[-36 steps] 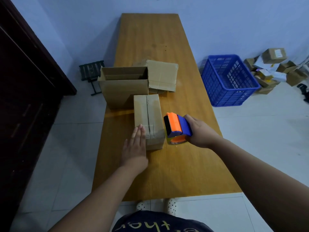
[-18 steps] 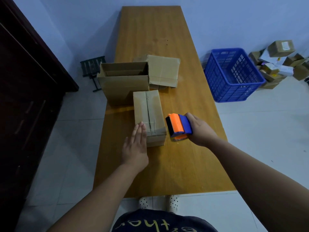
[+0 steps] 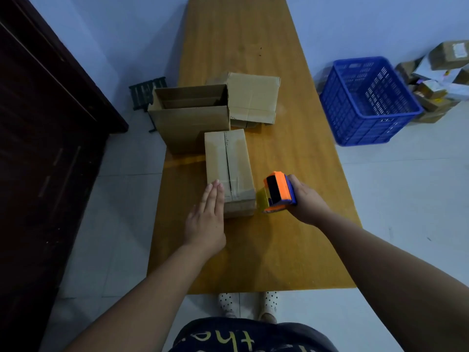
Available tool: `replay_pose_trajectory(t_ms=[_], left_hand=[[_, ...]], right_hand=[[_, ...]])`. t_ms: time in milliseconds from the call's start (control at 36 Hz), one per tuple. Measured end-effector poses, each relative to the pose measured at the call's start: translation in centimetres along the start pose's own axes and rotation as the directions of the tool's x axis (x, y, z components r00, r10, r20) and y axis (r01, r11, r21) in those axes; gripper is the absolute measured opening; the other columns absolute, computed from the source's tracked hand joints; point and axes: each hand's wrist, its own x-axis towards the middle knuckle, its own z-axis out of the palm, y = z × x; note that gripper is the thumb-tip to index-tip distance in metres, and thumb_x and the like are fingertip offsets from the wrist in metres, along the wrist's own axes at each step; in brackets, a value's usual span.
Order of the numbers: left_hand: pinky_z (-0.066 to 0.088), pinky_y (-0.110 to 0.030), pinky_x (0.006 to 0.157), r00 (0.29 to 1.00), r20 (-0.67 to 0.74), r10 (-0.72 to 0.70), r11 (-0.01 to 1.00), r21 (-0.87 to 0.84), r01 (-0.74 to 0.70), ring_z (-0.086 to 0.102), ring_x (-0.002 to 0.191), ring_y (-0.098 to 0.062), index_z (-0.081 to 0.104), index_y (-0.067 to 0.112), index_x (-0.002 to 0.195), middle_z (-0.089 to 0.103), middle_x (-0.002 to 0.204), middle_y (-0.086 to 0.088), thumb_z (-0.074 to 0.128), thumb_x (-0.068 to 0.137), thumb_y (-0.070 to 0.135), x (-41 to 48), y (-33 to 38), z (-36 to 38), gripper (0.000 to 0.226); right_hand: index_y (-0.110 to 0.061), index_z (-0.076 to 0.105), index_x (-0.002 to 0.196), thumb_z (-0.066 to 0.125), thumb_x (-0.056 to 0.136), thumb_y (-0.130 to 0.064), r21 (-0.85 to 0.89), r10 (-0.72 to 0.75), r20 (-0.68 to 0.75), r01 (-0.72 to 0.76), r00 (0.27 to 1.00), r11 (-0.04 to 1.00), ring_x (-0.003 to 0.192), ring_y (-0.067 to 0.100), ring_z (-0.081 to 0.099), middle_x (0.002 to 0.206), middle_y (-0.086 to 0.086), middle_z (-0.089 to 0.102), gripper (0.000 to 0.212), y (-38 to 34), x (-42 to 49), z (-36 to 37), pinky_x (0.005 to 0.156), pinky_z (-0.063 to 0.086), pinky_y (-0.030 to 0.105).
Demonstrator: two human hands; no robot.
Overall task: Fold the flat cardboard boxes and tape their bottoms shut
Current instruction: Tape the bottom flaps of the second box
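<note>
A small folded cardboard box [image 3: 234,158] lies on the wooden table [image 3: 291,237], its flap seam facing up with a short piece of tape at the near end. My left hand [image 3: 206,219] rests flat against the box's near left corner, fingers together and holding nothing. My right hand [image 3: 304,199] grips an orange and blue tape dispenser [image 3: 278,191] just right of the box's near end, a little apart from it. Behind it stands a larger open box [image 3: 190,118]. A flat cardboard box [image 3: 253,97] lies at the back.
A blue plastic crate [image 3: 365,102] stands on the floor right of the table, with a pile of small parcels [image 3: 441,77] beyond it. A dark wooden cabinet [image 3: 43,148] fills the left side. A small dark rack [image 3: 147,95] sits on the floor by the wall.
The camera view has tilted downward a little. My right hand with the tape dispenser has drifted slightly right and away from the box end. My left hand stays on the box.
</note>
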Motion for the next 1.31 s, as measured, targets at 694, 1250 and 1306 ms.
replay_pose_trajectory(t_ms=[694,1250,1306], left_hand=[[0.003,-0.042,0.119,0.962,-0.181,0.203,0.944,-0.224,-0.241,-0.004,0.147,-0.018,0.03,0.023,0.143,0.004,0.161,0.005,0.035,0.102,0.032,8.6,1.4,-3.0,0.042],[-0.009,-0.042,0.117,0.975,-0.026,0.22,0.974,0.055,-0.218,-0.021,0.145,-0.02,-0.019,0.031,0.149,-0.026,0.156,0.01,-0.004,0.085,0.065,9.0,1.6,-2.7,0.074],[-0.009,-0.043,0.118,0.974,-0.026,0.224,0.973,0.066,-0.222,-0.02,0.145,-0.02,-0.019,0.03,0.149,-0.025,0.156,0.009,-0.003,0.082,0.068,9.0,1.7,-2.9,0.078]], right_hand=[[-0.02,0.044,0.129,0.076,0.079,-0.042,-0.084,-0.058,0.008,0.058,0.998,0.995,0.095,0.005,0.05,0.118,-0.004,0.052,0.063,0.0,-0.4,-0.6,0.08,0.047,0.023],[-0.015,0.044,0.121,0.075,0.082,-0.026,-0.06,-0.142,0.006,0.142,0.99,0.988,0.089,0.013,0.059,0.107,0.001,0.058,0.051,1.3,0.3,-3.0,0.075,0.052,0.032],[-0.015,0.044,0.121,0.076,0.081,-0.028,-0.07,-0.151,0.004,0.151,0.988,0.986,0.086,0.011,0.059,0.105,-0.001,0.058,0.053,1.7,0.2,-3.4,0.073,0.052,0.03]])
